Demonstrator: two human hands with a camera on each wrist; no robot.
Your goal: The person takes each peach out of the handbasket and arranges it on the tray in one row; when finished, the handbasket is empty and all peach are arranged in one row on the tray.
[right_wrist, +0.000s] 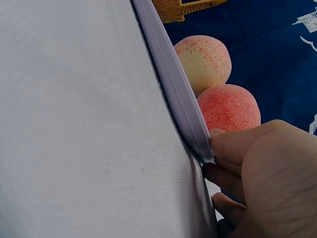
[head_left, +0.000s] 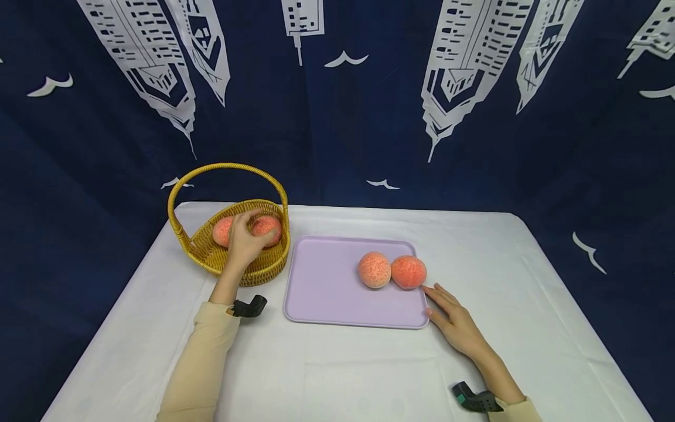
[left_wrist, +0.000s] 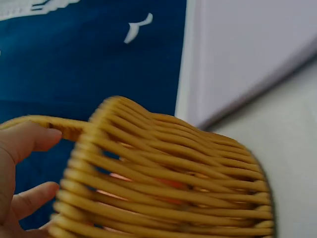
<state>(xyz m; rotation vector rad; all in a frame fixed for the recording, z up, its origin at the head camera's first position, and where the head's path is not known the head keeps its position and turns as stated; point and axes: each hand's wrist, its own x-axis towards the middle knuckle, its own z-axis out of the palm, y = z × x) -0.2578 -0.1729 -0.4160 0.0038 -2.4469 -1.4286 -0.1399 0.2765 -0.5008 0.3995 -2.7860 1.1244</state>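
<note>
- Behind everything we see a dark blue curtain (head_left: pixel 337 117) printed with white towers and birds; it closes off the back and both sides.
- In front of it stands our worktop (head_left: pixel 343 363), covered in a white cloth, with both forearms reaching out over it.
- On the worktop's middle lies a lilac tray (head_left: pixel 327 287), flat, just to the right of the basket.
- The yellow wicker basket (head_left: pixel 263 269) with its arched handle sits at the far left of the worktop, near the tray's left edge but apart from it.
- Our left hand (head_left: pixel 244 241) reaches into the basket, its grip curled over the top of one peach (head_left: pixel 269 225); that peach lies directly under the fingers.
- A second basket peach (head_left: pixel 221 231) lies just left of that hand, touching or nearly touching it.
- Our right hand (head_left: pixel 456 322) lies low at the tray's near right corner; in the right wrist view its fingers (right_wrist: pixel 233 146) pinch the tray's rim.
- Two tray peaches rest side by side, touching: the right one (head_left: pixel 408 272) lies just beyond the right fingertips, the left one (head_left: pixel 374 269) beside it, neither held.
</note>
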